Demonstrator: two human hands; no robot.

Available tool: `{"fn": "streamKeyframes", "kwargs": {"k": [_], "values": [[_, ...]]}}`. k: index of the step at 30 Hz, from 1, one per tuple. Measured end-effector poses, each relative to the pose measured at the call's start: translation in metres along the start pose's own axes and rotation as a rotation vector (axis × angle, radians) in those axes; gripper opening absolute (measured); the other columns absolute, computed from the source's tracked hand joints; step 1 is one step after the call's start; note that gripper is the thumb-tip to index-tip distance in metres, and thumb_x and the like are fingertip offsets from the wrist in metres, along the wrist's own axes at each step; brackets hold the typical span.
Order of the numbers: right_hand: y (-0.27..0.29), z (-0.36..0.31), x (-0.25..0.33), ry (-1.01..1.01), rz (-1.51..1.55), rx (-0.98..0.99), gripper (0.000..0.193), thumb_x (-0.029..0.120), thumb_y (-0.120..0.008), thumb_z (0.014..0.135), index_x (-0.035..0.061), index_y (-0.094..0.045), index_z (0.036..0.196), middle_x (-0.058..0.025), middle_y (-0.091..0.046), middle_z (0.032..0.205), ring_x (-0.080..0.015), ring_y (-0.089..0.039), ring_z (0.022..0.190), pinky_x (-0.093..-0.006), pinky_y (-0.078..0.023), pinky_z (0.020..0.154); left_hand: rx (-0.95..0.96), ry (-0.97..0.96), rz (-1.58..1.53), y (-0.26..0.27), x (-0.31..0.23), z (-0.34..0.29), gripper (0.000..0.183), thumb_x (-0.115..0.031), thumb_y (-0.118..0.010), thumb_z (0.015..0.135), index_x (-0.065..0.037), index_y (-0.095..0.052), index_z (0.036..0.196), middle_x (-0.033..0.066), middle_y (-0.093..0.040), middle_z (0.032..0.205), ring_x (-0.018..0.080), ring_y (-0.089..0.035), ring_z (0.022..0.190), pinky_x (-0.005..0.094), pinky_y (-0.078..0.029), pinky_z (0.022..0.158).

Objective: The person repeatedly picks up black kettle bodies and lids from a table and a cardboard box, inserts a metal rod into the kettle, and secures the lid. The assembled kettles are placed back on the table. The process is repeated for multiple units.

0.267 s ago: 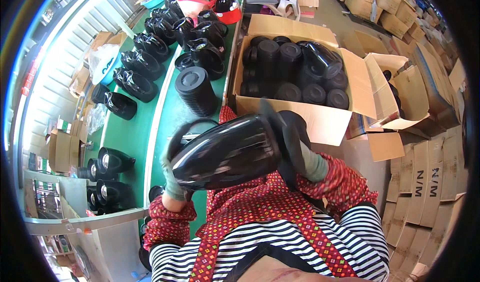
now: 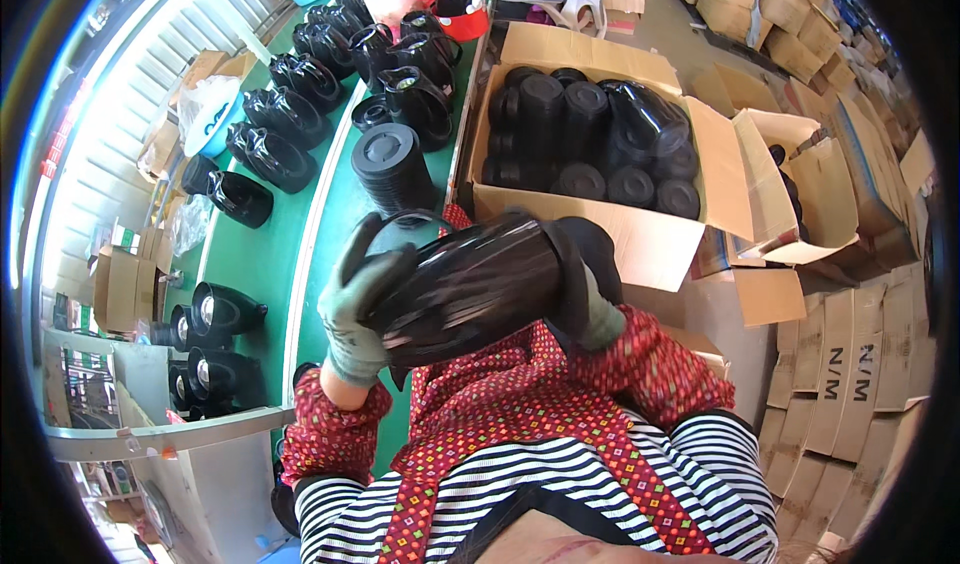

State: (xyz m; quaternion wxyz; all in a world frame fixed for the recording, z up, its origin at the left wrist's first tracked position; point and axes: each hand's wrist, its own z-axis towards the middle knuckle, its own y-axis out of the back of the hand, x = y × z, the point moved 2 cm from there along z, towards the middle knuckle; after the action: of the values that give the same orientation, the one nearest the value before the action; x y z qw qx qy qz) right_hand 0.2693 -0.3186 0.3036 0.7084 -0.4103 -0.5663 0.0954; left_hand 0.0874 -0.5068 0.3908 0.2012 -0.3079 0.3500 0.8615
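Here, a shiny black jug (image 2: 470, 289) lies sideways in the air, above the person's lap and beside the green table (image 2: 250, 274). The gloved left hand (image 2: 358, 314) grips one end, fingers curled around the rim; the right hand (image 2: 592, 309) clasps the other end, its fingertips hidden. Just beyond stands a stack of black lids (image 2: 387, 149), with more black jugs (image 2: 283, 159) lined up left of it. Rightward, an open cardboard box (image 2: 640, 244) holds dark containers (image 2: 583, 114).
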Motion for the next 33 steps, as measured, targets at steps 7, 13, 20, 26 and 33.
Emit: {"fn": "streamKeyframes", "kwargs": {"k": [7, 13, 20, 26, 33], "values": [[-0.053, -0.013, 0.040, 0.089, -0.287, 0.070, 0.084, 0.064, -0.056, 0.102, 0.0035, -0.040, 0.158, -0.0175, -0.051, 0.155, -0.0298, -0.051, 0.141, -0.0453, -0.040, 0.119, 0.060, 0.513, -0.555, 0.002, 0.029, -0.042, 0.053, -0.017, -0.081, 0.090, 0.005, -0.063, 0.135, 0.0239, -0.060, 0.147, 0.0321, -0.070, 0.120, 0.0430, -0.057, 0.104], [-0.041, -0.004, 0.068, 0.688, -1.099, 0.538, 0.095, 0.057, -0.077, 0.084, 0.0021, -0.047, 0.156, -0.0319, -0.029, 0.165, -0.0524, -0.028, 0.152, -0.0592, -0.023, 0.124, 0.493, 0.698, -0.820, -0.073, 0.056, -0.063, 0.060, -0.020, -0.061, 0.108, -0.006, -0.038, 0.161, 0.0134, -0.047, 0.162, 0.0250, -0.052, 0.143, 0.0401, -0.041, 0.122], [-0.037, 0.005, 0.048, 0.251, -0.574, -0.017, 0.045, 0.024, -0.057, 0.108, -0.0016, -0.056, 0.145, -0.0147, -0.059, 0.142, -0.0237, -0.057, 0.132, -0.0347, -0.039, 0.116, 0.160, 0.820, -1.210, -0.080, 0.127, -0.111, 0.049, -0.012, -0.058, 0.108, 0.004, -0.045, 0.153, 0.0199, -0.054, 0.152, 0.0274, -0.063, 0.130, 0.0417, -0.057, 0.107], [0.000, 0.042, 0.096, -0.018, -0.591, 0.002, 0.050, 0.036, -0.058, 0.106, -0.0033, -0.066, 0.136, -0.0114, -0.072, 0.121, -0.0197, -0.068, 0.114, -0.0321, -0.051, 0.105, 0.187, 0.747, -1.128, -0.105, 0.083, -0.120, 0.049, -0.009, -0.069, 0.098, 0.003, -0.057, 0.144, 0.0136, -0.071, 0.129, 0.0205, -0.069, 0.114, 0.0341, -0.058, 0.098], [0.026, 0.083, 0.066, -0.365, -0.956, 0.354, 0.045, 0.032, -0.068, 0.100, -0.0008, -0.070, 0.131, -0.0114, -0.074, 0.122, -0.0182, -0.068, 0.115, -0.0345, -0.050, 0.105, 0.233, 0.380, 0.365, 0.015, 0.112, -0.063, 0.086, -0.005, -0.081, 0.080, -0.007, -0.044, 0.158, 0.0254, -0.054, 0.151, 0.0360, -0.058, 0.135, 0.0444, -0.047, 0.113]]}}
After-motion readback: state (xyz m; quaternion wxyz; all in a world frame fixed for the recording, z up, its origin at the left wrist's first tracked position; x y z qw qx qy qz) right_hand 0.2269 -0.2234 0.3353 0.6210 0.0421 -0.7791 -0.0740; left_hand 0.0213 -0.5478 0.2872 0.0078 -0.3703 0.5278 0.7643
